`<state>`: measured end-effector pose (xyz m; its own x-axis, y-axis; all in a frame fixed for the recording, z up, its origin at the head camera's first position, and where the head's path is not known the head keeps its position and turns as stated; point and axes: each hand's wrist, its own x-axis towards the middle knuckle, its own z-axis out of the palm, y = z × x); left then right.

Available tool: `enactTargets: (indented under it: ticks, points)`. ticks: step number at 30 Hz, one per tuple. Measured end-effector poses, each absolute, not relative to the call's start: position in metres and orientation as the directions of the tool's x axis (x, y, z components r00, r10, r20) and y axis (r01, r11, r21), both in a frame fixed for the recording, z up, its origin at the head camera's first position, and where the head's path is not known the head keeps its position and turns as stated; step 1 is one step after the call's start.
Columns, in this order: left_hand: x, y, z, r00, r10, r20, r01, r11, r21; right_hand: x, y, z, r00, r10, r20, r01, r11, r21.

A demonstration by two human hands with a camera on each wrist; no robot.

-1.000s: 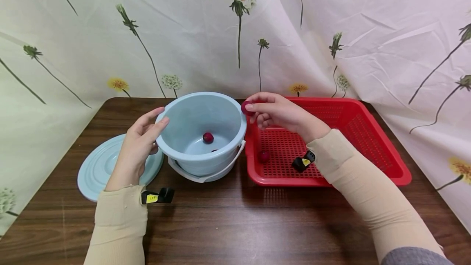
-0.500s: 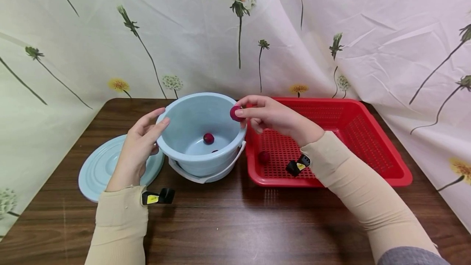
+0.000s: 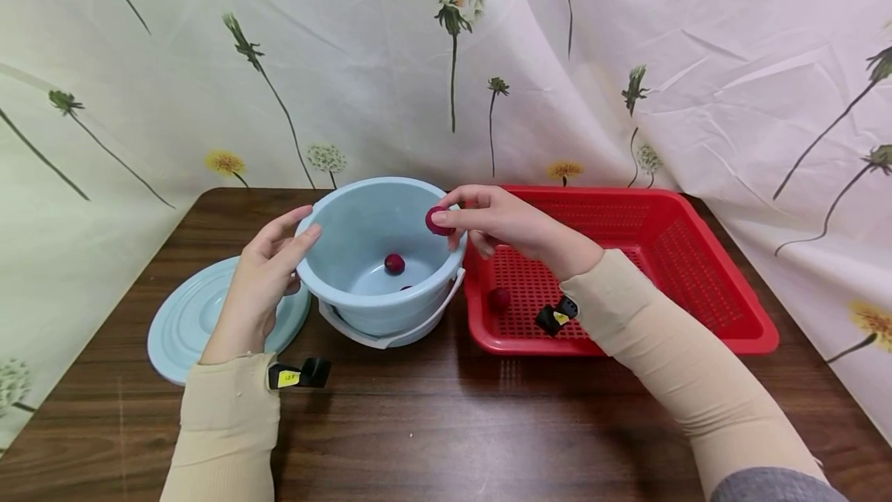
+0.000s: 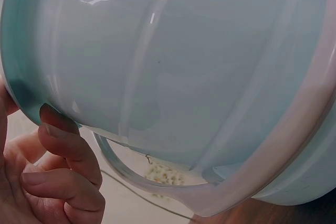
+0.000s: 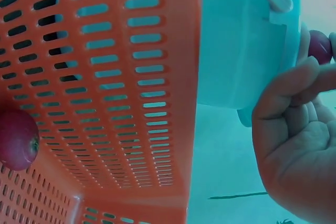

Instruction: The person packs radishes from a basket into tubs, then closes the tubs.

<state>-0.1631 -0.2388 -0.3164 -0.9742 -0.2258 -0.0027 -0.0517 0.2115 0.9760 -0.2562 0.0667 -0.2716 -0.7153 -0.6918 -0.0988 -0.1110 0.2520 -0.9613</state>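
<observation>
A light blue bucket [image 3: 379, 316] stands upright in the middle of the table, its pale handle lowered across the front. My left hand [image 3: 261, 277] holds the bucket's left rim; the left wrist view shows curled fingers [image 4: 68, 145] at the rim's edge. Over the right side of the bucket's mouth, my right hand [image 3: 509, 227] pinches a small red radish [image 3: 437, 221] between thumb and fingers. One radish [image 3: 394, 264] lies on the bucket's floor, and a second one there is mostly hidden by the front rim. Another radish [image 5: 17, 140] rests in the red basket [image 5: 178, 129].
Right of the bucket, close against it, sits the red perforated basket [image 3: 756, 331]. A light blue lid [image 3: 177, 324] lies flat on the dark wooden table [image 3: 418, 440], left of the bucket and partly behind the left forearm. Flower-printed cloth [image 3: 376, 45] hangs behind.
My right hand has carried the radish leftward from the bucket's right rim to over its opening, and slightly down. The left hand and the bucket stay in place.
</observation>
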Motion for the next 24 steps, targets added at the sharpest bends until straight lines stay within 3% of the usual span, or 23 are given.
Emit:
enactTargets:
  ticks: [24]
  points:
    - [-0.164, -0.238, -0.316, -0.976, -0.218, -0.006, -0.042, 0.164, 0.986, -0.253, 0.052, -0.275, -0.811, -0.572, -0.122, -0.137, 0.389, -0.911]
